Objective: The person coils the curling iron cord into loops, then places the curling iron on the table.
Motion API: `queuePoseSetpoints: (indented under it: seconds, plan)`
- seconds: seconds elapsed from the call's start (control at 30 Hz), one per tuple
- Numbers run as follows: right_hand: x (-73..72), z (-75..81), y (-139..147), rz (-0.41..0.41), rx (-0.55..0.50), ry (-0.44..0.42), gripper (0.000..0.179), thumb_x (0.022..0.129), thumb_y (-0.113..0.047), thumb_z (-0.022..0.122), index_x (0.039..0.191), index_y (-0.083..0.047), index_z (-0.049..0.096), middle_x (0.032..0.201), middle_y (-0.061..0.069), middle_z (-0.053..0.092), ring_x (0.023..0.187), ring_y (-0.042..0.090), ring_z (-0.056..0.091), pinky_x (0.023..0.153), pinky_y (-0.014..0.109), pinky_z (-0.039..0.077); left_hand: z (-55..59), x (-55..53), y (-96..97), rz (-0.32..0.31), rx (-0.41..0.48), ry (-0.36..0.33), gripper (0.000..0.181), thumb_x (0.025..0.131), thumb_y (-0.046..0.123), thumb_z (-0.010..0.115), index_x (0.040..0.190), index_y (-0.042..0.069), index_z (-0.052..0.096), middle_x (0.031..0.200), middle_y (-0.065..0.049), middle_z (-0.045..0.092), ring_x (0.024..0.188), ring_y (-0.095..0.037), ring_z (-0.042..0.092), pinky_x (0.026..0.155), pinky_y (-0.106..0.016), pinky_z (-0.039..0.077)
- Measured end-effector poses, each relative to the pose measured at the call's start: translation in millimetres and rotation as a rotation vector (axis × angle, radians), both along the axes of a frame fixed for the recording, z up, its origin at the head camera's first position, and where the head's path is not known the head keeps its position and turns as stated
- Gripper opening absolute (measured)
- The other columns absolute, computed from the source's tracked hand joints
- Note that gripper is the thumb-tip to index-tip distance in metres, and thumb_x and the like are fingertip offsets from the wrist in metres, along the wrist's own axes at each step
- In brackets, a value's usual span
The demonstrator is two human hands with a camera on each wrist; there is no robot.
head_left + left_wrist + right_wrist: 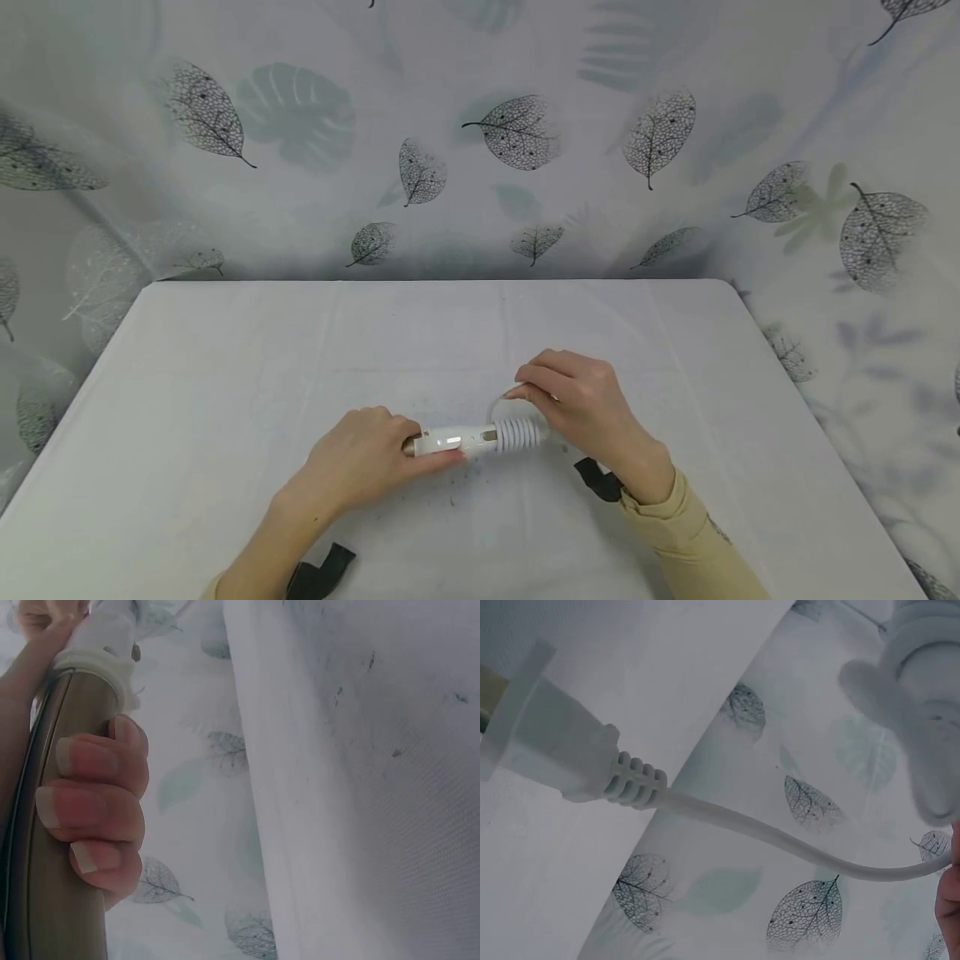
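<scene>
A white and gold-brown curling iron [442, 442] lies sideways between my hands, just over the table. White cord coils [517, 435] wrap the right end of its handle. My left hand [367, 454] grips it from the left. In the left wrist view, the curled fingers [94, 806] go round the gold-brown barrel [67, 900]. My right hand [581, 400] pinches the cord near the coils. The right wrist view shows the loose cord [780, 840] running from the edge of that hand to a white two-pin plug [562, 742]. Blurred at upper right there is the handle's end [907, 727].
A white cloth-covered table [225, 358] spreads beneath both hands, with small dark specks near the middle. Behind and beside it hangs a leaf-patterned sheet [465, 192]. Black straps [322, 571] show by the wrists.
</scene>
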State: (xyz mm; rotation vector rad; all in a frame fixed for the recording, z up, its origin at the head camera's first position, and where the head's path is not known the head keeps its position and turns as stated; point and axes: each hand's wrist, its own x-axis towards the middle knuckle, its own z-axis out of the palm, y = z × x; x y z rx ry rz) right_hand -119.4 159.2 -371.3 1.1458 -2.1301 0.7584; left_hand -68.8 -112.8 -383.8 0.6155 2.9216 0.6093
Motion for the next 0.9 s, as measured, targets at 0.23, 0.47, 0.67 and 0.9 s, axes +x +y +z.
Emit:
queuePoseSetpoints:
  seconds: [0.23, 0.47, 0.67, 0.9]
  plan:
    - [1.8, -0.4, -2.4, 0.007, 0.024, 0.044, 0.018, 0.073, -0.011, 0.088, 0.079, -0.004, 0.072, 0.075, 0.003, 0.068, 0.064, 0.015, 0.065, 0.06, 0.026, 0.055, 1.2, -2.2, 0.3, 0.07, -0.002, -0.06, 0.059, 0.082, 0.08, 0.054, 0.062, 0.025, 0.057, 0.051, 0.008, 0.042, 0.046, -0.006, 0.037, 0.046, -0.025, 0.031]
    - [4.5, -1.4, -5.8, 0.043, 0.064, 0.117, 0.015, 0.084, -0.016, 0.082, 0.08, -0.004, 0.074, 0.074, 0.002, 0.067, 0.062, 0.014, 0.063, 0.059, 0.025, 0.054, 3.6, -3.4, -1.3, 0.163, -0.036, -0.079, 0.063, 0.082, 0.082, 0.052, 0.059, 0.023, 0.053, 0.052, 0.007, 0.038, 0.046, -0.009, 0.035, 0.045, -0.027, 0.029]
    - [6.6, 0.6, -8.5, 0.053, 0.092, 0.113, 0.016, 0.074, -0.01, 0.087, 0.08, -0.005, 0.074, 0.074, 0.001, 0.066, 0.061, 0.011, 0.061, 0.058, 0.022, 0.051, 4.1, -3.6, -2.1, 0.201, -0.053, -0.051, 0.06, 0.083, 0.078, 0.057, 0.058, 0.023, 0.052, 0.051, 0.007, 0.041, 0.046, -0.01, 0.037, 0.046, -0.028, 0.03]
    - [7.5, 1.2, -10.2, 0.052, 0.1, 0.104, 0.02, 0.069, -0.004, 0.089, 0.079, -0.006, 0.073, 0.073, 0.0, 0.065, 0.058, 0.009, 0.056, 0.055, 0.02, 0.047, 5.1, -2.0, -1.4, 0.231, -0.059, 0.002, 0.064, 0.084, 0.076, 0.058, 0.057, 0.018, 0.048, 0.051, 0.005, 0.038, 0.045, -0.011, 0.035, 0.044, -0.028, 0.029]
